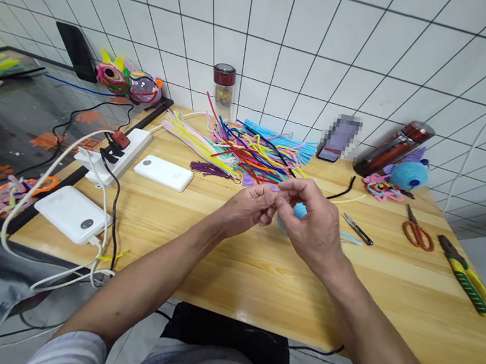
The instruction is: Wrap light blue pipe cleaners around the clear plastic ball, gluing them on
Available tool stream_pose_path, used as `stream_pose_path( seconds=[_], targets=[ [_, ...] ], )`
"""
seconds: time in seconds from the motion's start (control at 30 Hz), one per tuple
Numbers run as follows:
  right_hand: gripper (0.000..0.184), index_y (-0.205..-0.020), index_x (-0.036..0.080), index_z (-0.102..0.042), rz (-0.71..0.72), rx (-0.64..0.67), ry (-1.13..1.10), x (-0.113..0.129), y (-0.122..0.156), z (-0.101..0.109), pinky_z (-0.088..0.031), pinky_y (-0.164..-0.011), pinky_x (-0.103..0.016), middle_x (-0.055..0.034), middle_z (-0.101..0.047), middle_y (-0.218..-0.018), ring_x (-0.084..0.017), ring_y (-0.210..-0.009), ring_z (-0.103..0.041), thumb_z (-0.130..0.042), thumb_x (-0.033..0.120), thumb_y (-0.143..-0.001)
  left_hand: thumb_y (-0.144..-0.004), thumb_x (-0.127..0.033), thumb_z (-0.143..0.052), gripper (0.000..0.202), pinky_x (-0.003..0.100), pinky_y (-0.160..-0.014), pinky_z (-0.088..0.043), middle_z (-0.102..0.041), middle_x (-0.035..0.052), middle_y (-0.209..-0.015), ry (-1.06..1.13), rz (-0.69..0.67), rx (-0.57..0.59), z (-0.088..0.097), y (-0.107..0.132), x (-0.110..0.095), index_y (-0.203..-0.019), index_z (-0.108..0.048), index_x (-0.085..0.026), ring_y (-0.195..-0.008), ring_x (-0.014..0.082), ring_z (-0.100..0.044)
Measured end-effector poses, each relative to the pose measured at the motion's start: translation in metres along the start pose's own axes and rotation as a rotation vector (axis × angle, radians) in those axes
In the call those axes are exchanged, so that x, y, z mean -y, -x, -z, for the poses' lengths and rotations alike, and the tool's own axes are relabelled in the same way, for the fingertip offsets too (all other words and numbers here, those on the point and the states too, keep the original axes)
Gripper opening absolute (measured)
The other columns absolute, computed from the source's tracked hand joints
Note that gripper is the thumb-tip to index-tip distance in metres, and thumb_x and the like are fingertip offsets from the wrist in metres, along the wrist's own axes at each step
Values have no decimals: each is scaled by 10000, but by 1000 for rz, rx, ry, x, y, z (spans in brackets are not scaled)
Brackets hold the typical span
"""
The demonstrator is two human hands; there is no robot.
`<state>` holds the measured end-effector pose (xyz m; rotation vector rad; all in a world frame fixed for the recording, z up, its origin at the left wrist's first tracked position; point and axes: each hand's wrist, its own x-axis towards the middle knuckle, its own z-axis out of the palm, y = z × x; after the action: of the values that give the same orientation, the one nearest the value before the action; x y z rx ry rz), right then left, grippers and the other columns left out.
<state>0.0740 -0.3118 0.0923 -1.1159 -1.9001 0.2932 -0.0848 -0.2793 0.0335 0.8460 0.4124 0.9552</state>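
Two hands meet just in front of the stems (267,152). We see the left hand (247,209) and the right hand (316,223) with bent fingers, tips together, but we cannot tell whether either grasps anything. Partly hidden by the right hand, a blue piece (299,210) lies in front of the stems' right end. Right of the stems we find snips (360,231), then scissors (414,226) and pliers (469,288); before their left end, a power bank (164,172); behind them, a jar (223,92).

The hands (318,225) partly hide a blue object (299,210), and the phone (337,141) is mostly blurred out
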Motion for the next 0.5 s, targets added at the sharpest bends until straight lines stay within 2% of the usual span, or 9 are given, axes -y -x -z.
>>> stream_pose_path(
  seconds=[0.33, 0.5],
  targets=[
    [194, -1057, 246, -655, -102, 41, -158, -3, 4, -1, -595, -725, -320, -6, -752, -891, -164, -740, -707, -631, 202, -870, -647, -647, -994, 637, 195, -514, -376, -596, -23, -662, -19, 33, 28, 0, 2, 3, -710, -592, -157, -536, 61, -496],
    [195, -1094, 251, -633, -148, 40, -222, -4, 7, -8, -604, -712, -331, -7, -747, -884, -173, -742, -726, -599, 222, -905, -667, -617, -993, 603, 202, -494, -367, -550, -39, -593, 23, 52, 35, 1, 1, 5, -693, -600, -161, -506, 69, -481]
  ],
)
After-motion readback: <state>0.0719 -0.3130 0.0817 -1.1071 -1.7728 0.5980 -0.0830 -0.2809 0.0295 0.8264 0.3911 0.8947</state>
